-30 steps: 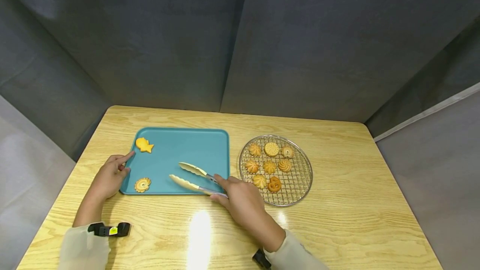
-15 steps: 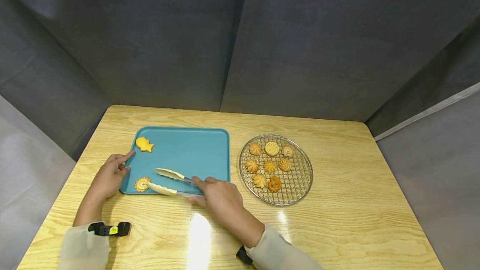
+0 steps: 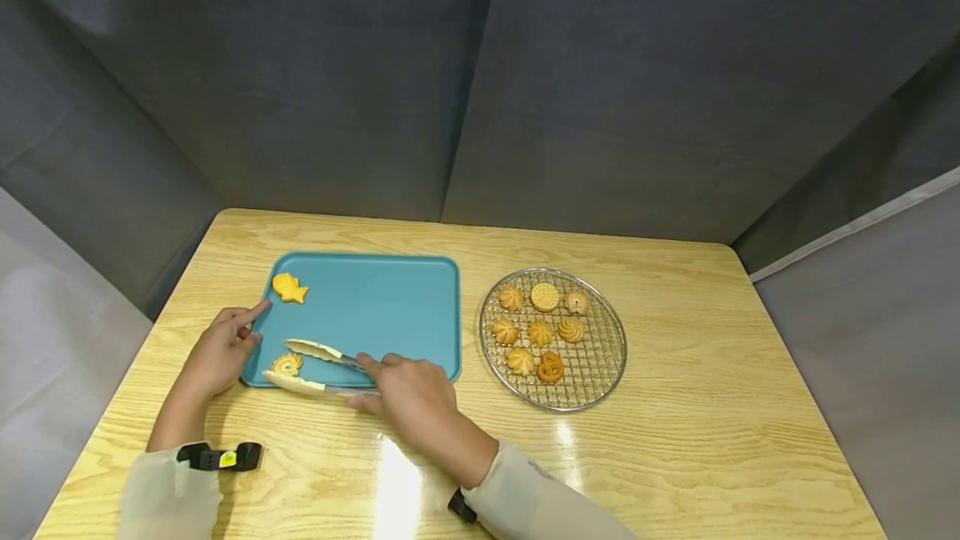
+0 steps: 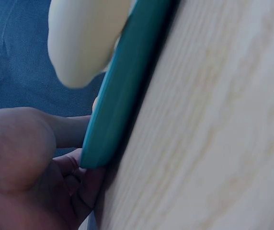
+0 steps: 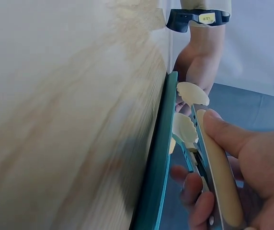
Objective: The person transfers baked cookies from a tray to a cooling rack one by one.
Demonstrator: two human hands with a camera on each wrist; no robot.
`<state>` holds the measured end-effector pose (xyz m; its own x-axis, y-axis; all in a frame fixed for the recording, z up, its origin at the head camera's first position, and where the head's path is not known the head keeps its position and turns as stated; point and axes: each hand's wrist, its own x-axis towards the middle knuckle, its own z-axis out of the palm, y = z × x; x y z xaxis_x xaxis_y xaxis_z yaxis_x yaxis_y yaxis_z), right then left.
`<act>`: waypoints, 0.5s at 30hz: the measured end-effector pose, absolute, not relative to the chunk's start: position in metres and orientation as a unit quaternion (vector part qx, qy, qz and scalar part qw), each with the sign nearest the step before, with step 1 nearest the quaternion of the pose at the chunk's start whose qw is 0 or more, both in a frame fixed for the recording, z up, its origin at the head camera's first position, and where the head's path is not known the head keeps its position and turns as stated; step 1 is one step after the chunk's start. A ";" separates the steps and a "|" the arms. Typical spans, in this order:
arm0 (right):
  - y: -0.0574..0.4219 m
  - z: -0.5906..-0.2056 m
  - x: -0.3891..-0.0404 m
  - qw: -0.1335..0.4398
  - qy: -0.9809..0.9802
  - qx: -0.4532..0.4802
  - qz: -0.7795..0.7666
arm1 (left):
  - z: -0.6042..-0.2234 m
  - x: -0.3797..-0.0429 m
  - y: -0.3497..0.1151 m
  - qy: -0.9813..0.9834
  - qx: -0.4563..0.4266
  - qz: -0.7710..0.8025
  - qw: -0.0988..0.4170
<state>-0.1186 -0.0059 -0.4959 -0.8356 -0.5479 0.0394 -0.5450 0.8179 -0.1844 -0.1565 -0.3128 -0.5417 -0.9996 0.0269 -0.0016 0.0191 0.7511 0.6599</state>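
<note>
My right hand (image 3: pixel 416 398) holds cream-tipped tongs (image 3: pixel 318 350) low over the teal tray (image 3: pixel 375 298). The tong arms are spread, and a ring-shaped cookie (image 3: pixel 287 364) near the tray's front left corner lies between their tips, partly covered by the nearer one. In the right wrist view, thumb and fingers wrap the metal handles of the tongs (image 5: pixel 218 167). My left hand (image 3: pixel 217 352) grips the tray's left edge, with the thumb and fingers about the rim of the tray (image 4: pixel 113 110) in the left wrist view. A fish-shaped cookie (image 3: pixel 289 288) lies at the back left of the tray.
Right of the tray stands a round wire rack (image 3: pixel 592 373) with several cookies, among them a pretzel-shaped one (image 3: pixel 550 367) and a flat round one (image 3: pixel 544 297). Both rest on a wooden table (image 3: pixel 712 373). Grey curtains (image 3: pixel 600 107) hang behind the table.
My right hand has moved left across the tray with the tongs, whose tips have come from mid-tray to either side of the ring-shaped cookie. The left hand has stayed put.
</note>
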 end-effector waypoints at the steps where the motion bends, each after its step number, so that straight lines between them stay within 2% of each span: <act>1: -0.007 -0.496 -0.119 0.011 0.953 -0.287 -0.094 | -0.542 -0.156 -0.313 0.936 0.012 0.353 0.005; 6: -0.014 -0.494 -0.122 0.022 0.954 -0.284 -0.091 | -0.542 -0.156 -0.313 0.935 0.011 0.354 0.005; 15: -0.021 -0.496 -0.128 0.007 0.957 -0.278 -0.078 | -0.538 -0.155 -0.310 0.935 0.013 0.356 0.002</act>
<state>-0.1283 -0.0210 -0.4959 -0.8452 -0.5336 0.0305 -0.5316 0.8331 -0.1530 -0.1553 -0.3102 -0.5382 -0.9996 0.0263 0.0060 0.0236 0.7469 0.6646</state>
